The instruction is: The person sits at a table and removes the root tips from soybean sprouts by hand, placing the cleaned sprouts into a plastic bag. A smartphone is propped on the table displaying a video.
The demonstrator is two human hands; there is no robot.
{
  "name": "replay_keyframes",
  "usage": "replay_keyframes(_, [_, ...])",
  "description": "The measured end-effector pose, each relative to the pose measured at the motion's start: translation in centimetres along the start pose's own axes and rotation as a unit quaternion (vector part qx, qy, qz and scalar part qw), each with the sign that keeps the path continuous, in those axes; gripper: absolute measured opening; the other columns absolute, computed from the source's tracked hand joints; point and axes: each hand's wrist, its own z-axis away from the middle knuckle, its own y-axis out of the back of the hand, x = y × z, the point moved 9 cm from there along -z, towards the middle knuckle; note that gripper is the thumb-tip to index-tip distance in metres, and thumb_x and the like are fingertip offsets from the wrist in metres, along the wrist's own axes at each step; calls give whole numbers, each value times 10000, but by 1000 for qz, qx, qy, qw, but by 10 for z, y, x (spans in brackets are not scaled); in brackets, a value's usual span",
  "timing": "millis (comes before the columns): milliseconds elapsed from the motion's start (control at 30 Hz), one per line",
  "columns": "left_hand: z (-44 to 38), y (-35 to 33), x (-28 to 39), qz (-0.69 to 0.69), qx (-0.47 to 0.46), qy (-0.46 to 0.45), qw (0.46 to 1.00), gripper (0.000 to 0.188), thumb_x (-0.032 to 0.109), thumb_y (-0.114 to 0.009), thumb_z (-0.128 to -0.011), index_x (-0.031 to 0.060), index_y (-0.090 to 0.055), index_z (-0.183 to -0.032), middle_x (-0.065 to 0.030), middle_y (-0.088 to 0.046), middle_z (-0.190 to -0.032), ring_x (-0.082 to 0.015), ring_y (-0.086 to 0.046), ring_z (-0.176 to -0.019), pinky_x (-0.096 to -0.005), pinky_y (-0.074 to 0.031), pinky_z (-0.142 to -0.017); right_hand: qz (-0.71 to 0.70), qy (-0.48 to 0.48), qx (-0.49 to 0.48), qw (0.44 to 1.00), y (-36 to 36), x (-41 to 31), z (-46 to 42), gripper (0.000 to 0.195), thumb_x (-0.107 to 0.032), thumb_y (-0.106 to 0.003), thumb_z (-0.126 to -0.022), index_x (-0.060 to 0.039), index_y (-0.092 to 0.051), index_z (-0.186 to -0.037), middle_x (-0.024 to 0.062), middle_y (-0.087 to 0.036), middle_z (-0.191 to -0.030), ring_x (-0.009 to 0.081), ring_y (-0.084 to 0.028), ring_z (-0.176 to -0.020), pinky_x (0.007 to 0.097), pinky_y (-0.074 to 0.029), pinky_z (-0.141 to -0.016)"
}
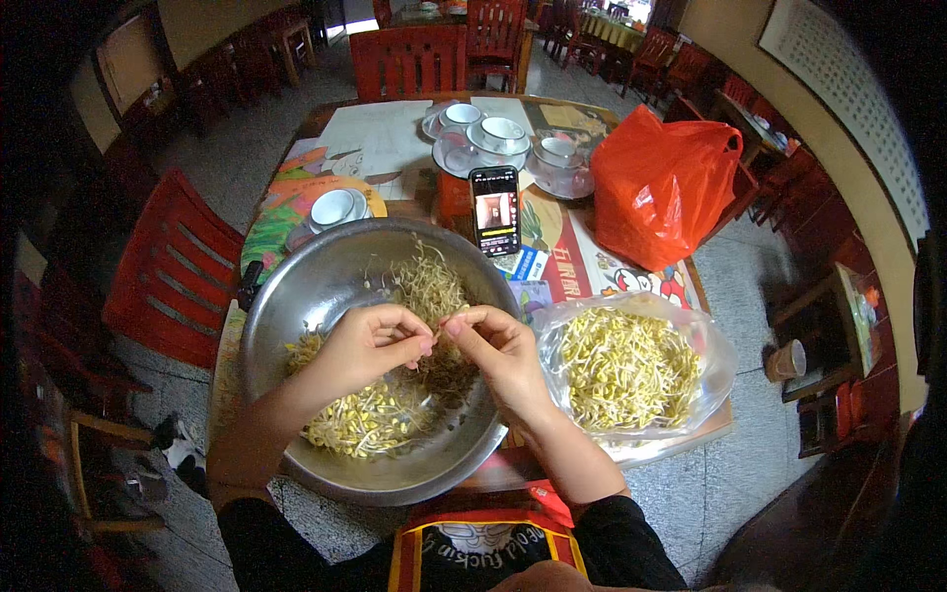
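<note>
Over a wide stainless steel basin (pixel 311 255), my left hand (pixel 381 340) and my right hand (pixel 499 348) meet fingertip to fingertip. Both pinch what looks like a single bean sprout, mostly covered by the fingers. Beneath them in the basin, a heap of yellow-headed bean sprouts (pixel 362 422) lies towards me. A tangle of thin pale sprout ends (pixel 429 288) rises at the far side, and darker brown scraps (pixel 447 381) lie under my right hand. To the right, a clear plastic bag (pixel 714 355) lies open around a large pile of bean sprouts (pixel 629 366).
A smartphone (pixel 496 211) with a lit screen leans upright behind the basin. White cups and bowls on saucers (pixel 503 133) stand further back, with another cup (pixel 333 209) at left. A red plastic bag (pixel 658 192) stands at right. Red wooden chairs (pixel 177 270) surround the table.
</note>
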Motion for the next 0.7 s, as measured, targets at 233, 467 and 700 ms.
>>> replay_keyframes(233, [-1,-2,1,7,0,-86,996,61,47,-672,-934,6,-633,-957,-23,-667,-880,-75,-620,-779,-235,-507,-709,54,31,-16,998,-4,-4,3,129,-111,-668,-968,3,-695,-1023,8,-690,-977,60,-598,-910,225,-476,-844])
replay_keyframes(467, [-21,17,-30,95,24,26,995,218,165,-635,-985,-15,-666,-1105,-73,-692,-990,-100,-625,-809,-254,-532,-759,-27,104,68,992,19,-21,14,82,-70,-651,-971,-20,-676,-1031,32,-694,-1034,75,-610,-927,216,-478,-814])
replay_keyframes(700, [-23,10,-35,148,13,30,989,267,177,-633,-986,-28,-658,-1157,-99,-690,-1075,-151,-669,-949,-303,-561,-860,-70,52,72,994,25,-22,12,162,-127,-647,-971,22,-672,-1030,70,-675,-866,114,-584,-746,247,-446,-691])
